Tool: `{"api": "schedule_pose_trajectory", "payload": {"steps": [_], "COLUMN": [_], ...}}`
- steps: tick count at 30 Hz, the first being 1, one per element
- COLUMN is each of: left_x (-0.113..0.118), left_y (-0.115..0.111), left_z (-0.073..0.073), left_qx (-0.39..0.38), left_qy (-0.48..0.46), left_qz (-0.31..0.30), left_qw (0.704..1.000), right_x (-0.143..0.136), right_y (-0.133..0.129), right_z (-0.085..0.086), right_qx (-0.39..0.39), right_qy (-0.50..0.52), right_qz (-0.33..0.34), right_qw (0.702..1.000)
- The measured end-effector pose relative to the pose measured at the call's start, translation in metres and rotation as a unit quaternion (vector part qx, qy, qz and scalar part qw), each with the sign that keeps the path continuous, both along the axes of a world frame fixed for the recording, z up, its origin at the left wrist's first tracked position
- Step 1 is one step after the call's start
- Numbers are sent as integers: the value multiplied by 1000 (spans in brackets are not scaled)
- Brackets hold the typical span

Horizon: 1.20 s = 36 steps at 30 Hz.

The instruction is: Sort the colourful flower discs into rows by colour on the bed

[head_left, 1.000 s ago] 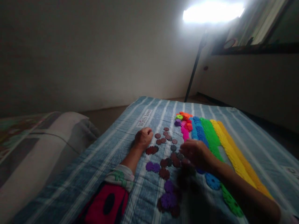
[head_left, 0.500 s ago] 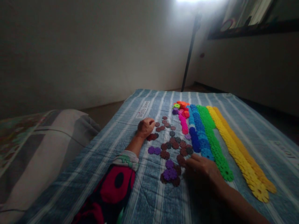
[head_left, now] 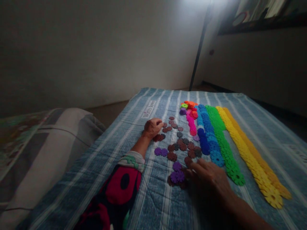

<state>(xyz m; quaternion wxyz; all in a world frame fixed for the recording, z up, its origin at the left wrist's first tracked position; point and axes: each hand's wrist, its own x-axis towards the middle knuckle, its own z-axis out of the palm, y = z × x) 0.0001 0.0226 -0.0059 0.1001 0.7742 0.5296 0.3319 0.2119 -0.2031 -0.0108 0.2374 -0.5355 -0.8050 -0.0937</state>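
Observation:
Brown flower-shaped plastic discs point(head_left: 172, 156) lie scattered over the striped cloth, mixed with a few dark grey ones point(head_left: 198, 153). My left hand point(head_left: 153, 127) rests at the far left of the scatter, fingers curled together, its tips against a brown disc point(head_left: 164, 125); whether anything is pinched between them is hidden. On the near side, my right hand point(head_left: 211, 175) has its fingers bent and slightly apart, tips over brown discs beside a purple disc cluster point(head_left: 177, 175). One brown disc point(head_left: 188, 160) lies just ahead of those fingers. Two purple discs point(head_left: 160, 152) sit between the hands.
Overlapping rows of blue point(head_left: 212, 143), green point(head_left: 225, 150) and yellow discs point(head_left: 254, 169) run along the right. A short pink row point(head_left: 191, 124) and an orange-red pile point(head_left: 190, 104) lie farther back. Behind the table stands a lamp pole point(head_left: 199, 48); a covered surface point(head_left: 59, 153) is at left.
The view has shifted slightly. My right fingers have moved nearer the brown discs by the purple cluster and spread a little. The left hand stays by the same brown disc.

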Motion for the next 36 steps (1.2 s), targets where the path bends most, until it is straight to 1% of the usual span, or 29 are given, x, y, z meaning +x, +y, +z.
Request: {"api": "schedule_pose_trajectory", "payload": {"steps": [4, 9, 12, 16, 19, 24, 29, 31, 36], "left_x": [-1, -2, -2, -1, 0, 1, 2, 2, 3], "left_y": [1, 3, 4, 4, 3, 4, 4, 4, 2], "left_z": [-1, -3, -3, -2, -1, -2, -3, -3, -2], "left_qx": [-12, -20, -25, -32, -34, -39, -40, -39, -42], "left_qy": [-15, -26, -29, -23, -23, -15, -19, -20, -18], "left_qz": [1, 8, 15, 26, 26, 28, 29, 29, 30], "left_qw": [1000, 999, 999, 999, 999, 999, 999, 999, 998], "right_x": [-23, -35, -35, -33, -30, -21, -11, -12, -22], "right_y": [-3, 0, 1, 2, 1, 1, 3, 3, 4], "right_z": [5, 9, 12, 18, 19, 15, 17, 18, 22], "right_qx": [-40, -74, -97, -132, -155, -167, -183, -179, -158], "right_qy": [-12, -66, -76, -62, -52, -8, 49, 39, -41], "right_qz": [35, 28, 20, 22, 29, 50, 50, 58, 100], "right_qw": [999, 995, 992, 989, 986, 985, 981, 981, 982]}}
